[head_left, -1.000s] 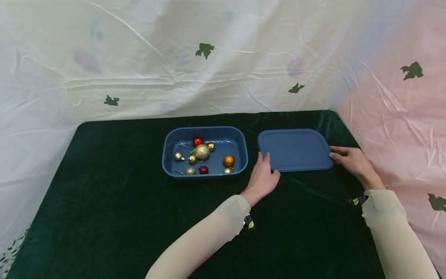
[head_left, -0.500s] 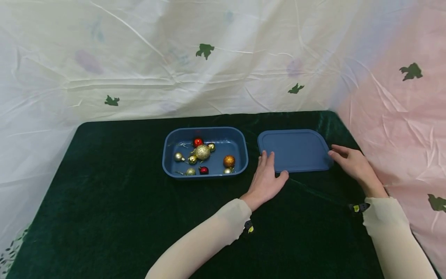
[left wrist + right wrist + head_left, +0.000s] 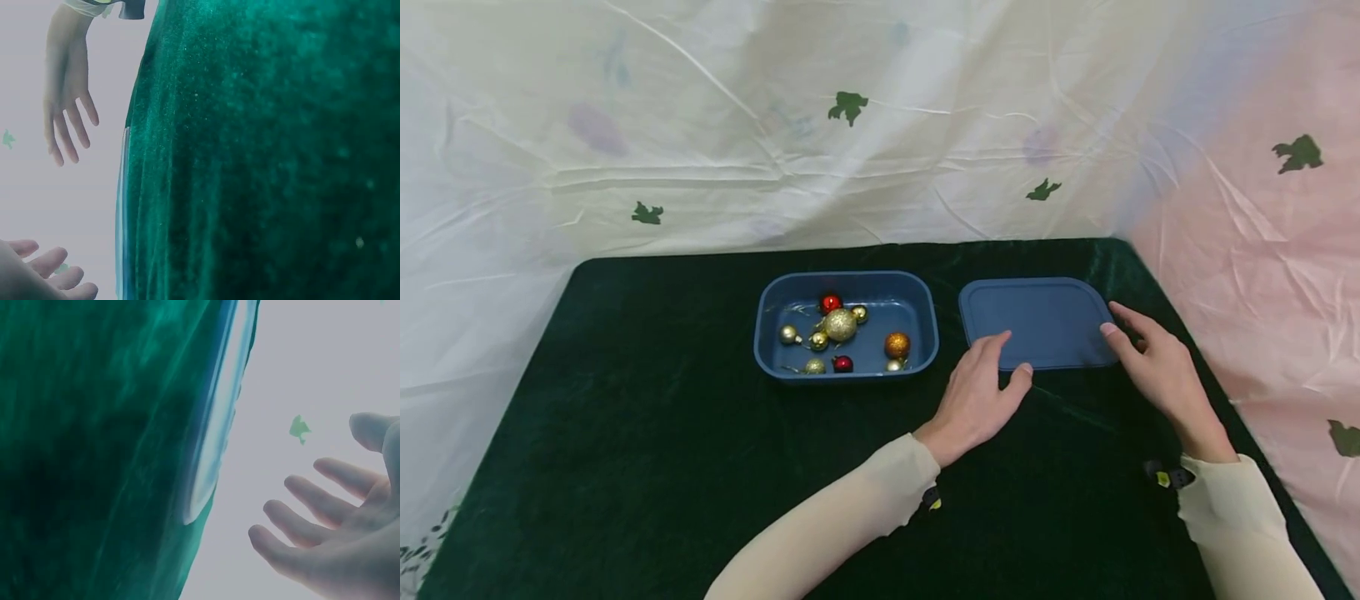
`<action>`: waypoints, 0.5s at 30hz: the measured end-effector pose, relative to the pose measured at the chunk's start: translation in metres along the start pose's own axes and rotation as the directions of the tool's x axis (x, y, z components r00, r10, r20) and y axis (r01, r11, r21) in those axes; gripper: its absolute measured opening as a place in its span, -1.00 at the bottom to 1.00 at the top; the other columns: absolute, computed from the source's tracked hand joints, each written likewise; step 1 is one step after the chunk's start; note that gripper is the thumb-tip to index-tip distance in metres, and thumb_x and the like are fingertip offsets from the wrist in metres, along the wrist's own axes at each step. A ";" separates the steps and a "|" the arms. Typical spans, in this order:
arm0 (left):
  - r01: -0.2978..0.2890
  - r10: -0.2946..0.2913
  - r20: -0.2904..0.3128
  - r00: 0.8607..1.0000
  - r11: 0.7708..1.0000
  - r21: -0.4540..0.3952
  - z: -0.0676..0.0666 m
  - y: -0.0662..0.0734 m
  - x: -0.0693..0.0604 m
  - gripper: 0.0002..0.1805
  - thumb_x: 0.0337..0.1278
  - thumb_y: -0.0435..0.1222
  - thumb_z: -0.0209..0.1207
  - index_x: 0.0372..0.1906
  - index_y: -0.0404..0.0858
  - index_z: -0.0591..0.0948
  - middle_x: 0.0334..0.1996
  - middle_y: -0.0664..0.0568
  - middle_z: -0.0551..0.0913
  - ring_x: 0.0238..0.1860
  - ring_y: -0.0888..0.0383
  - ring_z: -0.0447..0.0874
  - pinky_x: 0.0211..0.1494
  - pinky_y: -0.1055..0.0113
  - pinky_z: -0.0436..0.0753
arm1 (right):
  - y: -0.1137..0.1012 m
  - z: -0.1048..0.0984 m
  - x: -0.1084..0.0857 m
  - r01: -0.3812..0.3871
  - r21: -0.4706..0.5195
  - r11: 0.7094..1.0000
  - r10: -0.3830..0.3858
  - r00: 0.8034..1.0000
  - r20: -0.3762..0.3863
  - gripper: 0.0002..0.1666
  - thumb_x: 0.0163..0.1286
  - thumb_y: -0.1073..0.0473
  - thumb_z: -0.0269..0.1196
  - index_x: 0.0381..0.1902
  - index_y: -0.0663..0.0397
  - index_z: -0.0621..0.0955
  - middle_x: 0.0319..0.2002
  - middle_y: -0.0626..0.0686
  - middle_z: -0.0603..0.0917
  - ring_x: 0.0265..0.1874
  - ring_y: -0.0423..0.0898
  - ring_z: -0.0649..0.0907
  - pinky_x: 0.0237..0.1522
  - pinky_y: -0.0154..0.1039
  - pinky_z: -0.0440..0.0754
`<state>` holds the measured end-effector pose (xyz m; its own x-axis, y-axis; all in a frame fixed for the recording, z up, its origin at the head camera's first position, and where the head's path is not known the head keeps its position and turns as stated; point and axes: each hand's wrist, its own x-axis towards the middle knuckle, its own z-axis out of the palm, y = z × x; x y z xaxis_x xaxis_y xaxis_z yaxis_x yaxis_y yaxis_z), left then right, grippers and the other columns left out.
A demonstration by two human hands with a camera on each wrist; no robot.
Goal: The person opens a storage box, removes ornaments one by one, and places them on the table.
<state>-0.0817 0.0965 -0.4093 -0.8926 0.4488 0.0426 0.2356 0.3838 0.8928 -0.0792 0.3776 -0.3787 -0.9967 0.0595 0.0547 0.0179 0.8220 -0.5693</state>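
Note:
A blue rectangular lid [image 3: 1037, 317] lies flat on the dark green cloth, right of an uncovered blue box [image 3: 762, 337]. My left hand [image 3: 976, 400] hovers over the lid's near left corner, fingers relaxed, holding nothing. At the lid's right edge is my right hand [image 3: 1165, 375], its thumb and fingers spread. In the right wrist view, a gap separates the right fingers [image 3: 306, 497] from the lid's pale edge [image 3: 219, 425]. Inside the box lie several Christmas baubles: a large glittery gold one [image 3: 840, 325], an orange one [image 3: 897, 344], red ones [image 3: 842, 364] and small gold ones.
Green velvet cloth [image 3: 662, 433] covers the table. White sheeting [image 3: 715, 125] with green leaf-like patches hangs behind it, and a pinkish sheet [image 3: 1240, 250] hangs along the right side. The box and lid stand a small gap apart.
Both hands have come off the lid. The left hand has lifted and its fingers shifted right; the right hand has drawn slightly back with fingers parted. Lid and box stay in place.

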 end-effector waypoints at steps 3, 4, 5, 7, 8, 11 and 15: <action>-0.059 0.060 -0.025 0.998 0.997 0.042 -0.004 0.002 -0.004 -0.31 0.56 0.15 -0.08 0.59 -0.06 0.28 0.49 0.04 0.37 0.45 0.09 0.38 0.47 0.09 0.42 | -0.012 0.002 -0.007 0.020 0.022 1.000 -0.019 0.999 -0.043 -0.34 0.68 -0.08 0.02 0.60 0.04 0.31 0.49 0.39 0.34 0.22 0.53 0.48 0.10 0.51 0.40; -0.081 0.084 -0.035 0.996 0.995 0.064 -0.005 0.003 -0.005 -0.32 0.56 0.14 -0.08 0.59 -0.06 0.28 0.48 0.04 0.38 0.44 0.10 0.40 0.47 0.09 0.43 | -0.017 0.003 -0.009 0.028 0.036 0.999 -0.026 0.998 -0.055 -0.34 0.67 -0.07 0.03 0.60 0.01 0.32 0.50 0.36 0.34 0.24 0.53 0.47 0.11 0.52 0.39; -0.104 0.108 -0.044 0.993 0.991 0.088 -0.007 0.004 -0.006 -0.33 0.56 0.13 -0.08 0.59 -0.06 0.29 0.47 0.03 0.40 0.43 0.09 0.40 0.46 0.09 0.44 | -0.021 0.004 -0.011 0.036 0.047 0.998 -0.033 0.997 -0.064 -0.35 0.67 -0.06 0.04 0.60 -0.02 0.32 0.51 0.33 0.34 0.27 0.51 0.45 0.14 0.53 0.38; -0.150 0.159 -0.062 0.985 0.980 0.134 -0.012 0.005 -0.009 -0.34 0.56 0.11 -0.07 0.58 -0.08 0.29 0.46 0.02 0.41 0.43 0.08 0.40 0.47 0.07 0.43 | -0.029 0.006 -0.015 0.060 0.072 0.996 -0.054 0.995 -0.083 -0.37 0.66 -0.04 0.07 0.59 -0.06 0.34 0.52 0.28 0.34 0.34 0.47 0.41 0.22 0.53 0.34; -0.171 0.184 -0.071 0.980 0.972 0.159 -0.014 0.005 -0.010 -0.34 0.56 0.10 -0.07 0.58 -0.08 0.30 0.46 0.01 0.42 0.44 0.08 0.40 0.48 0.07 0.41 | -0.033 0.007 -0.016 0.073 0.079 0.994 -0.065 0.993 -0.095 -0.37 0.66 -0.03 0.08 0.59 -0.09 0.35 0.53 0.25 0.35 0.38 0.43 0.40 0.27 0.50 0.31; -0.230 0.253 -0.087 0.964 0.949 0.216 -0.023 0.007 -0.013 -0.35 0.55 0.07 -0.05 0.57 -0.12 0.30 0.46 -0.01 0.42 0.46 0.06 0.36 0.52 0.05 0.36 | -0.044 0.013 -0.019 0.129 0.087 0.988 -0.117 0.984 -0.136 -0.40 0.65 0.03 0.12 0.57 -0.11 0.39 0.53 0.17 0.37 0.46 0.30 0.37 0.45 0.33 0.24; -0.284 0.322 -0.099 0.942 0.917 0.280 -0.033 0.008 -0.018 -0.34 0.55 0.08 -0.06 0.56 -0.15 0.31 0.48 -0.02 0.39 0.51 0.05 0.29 0.56 0.04 0.29 | -0.058 0.018 -0.022 0.187 0.090 0.978 -0.168 0.968 -0.186 -0.43 0.62 0.09 0.17 0.53 -0.10 0.45 0.51 0.10 0.41 0.49 0.15 0.38 0.52 -0.26 0.22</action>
<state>-0.0765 0.0655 -0.3880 -0.8028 0.4663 0.3716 0.5770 0.4502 0.6815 -0.0593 0.3186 -0.3623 -0.9533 0.0245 0.3011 -0.1764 0.7639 -0.6207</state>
